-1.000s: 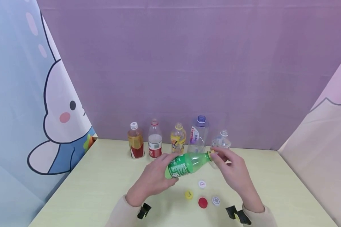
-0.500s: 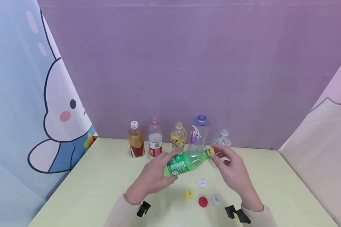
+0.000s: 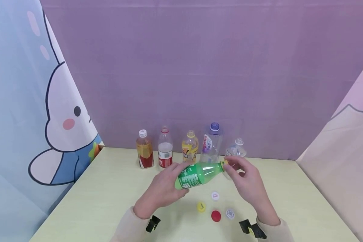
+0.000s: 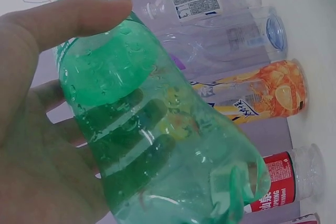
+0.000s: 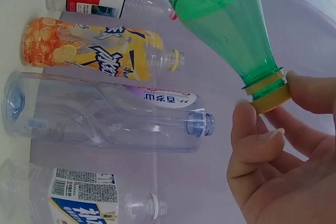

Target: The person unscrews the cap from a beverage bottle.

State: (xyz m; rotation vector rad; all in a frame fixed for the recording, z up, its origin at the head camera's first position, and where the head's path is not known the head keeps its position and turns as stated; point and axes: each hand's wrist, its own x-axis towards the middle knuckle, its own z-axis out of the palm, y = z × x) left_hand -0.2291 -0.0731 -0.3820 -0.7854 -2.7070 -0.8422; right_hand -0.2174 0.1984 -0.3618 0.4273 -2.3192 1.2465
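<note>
My left hand (image 3: 164, 188) grips the body of a green plastic bottle (image 3: 207, 171) with a green label. The bottle is held tilted above the table, its neck to the right. At its mouth, my right hand (image 3: 246, 179) pinches a yellow cap (image 5: 272, 101) between thumb and fingers. A strip of green neck shows between the cap and the yellow ring (image 5: 264, 83) below it. In the left wrist view, my thumb (image 4: 89, 17) lies across the bottle, and my other fingers show through the green plastic behind it.
Behind the hands stand an amber bottle (image 3: 144, 153) with a white cap, a red-labelled bottle (image 3: 165, 149), an orange-drink bottle (image 3: 189, 149), a tall bluish bottle (image 3: 211, 146) and a clear bottle (image 3: 237, 150). A red cap (image 3: 216, 216), a yellow bottle cap (image 3: 201, 206) and white caps (image 3: 215, 196) lie in front.
My right fingers have shifted slightly around the yellow cap, covering more of it than half a second ago. The green bottle and my left hand stay almost where they were.
</note>
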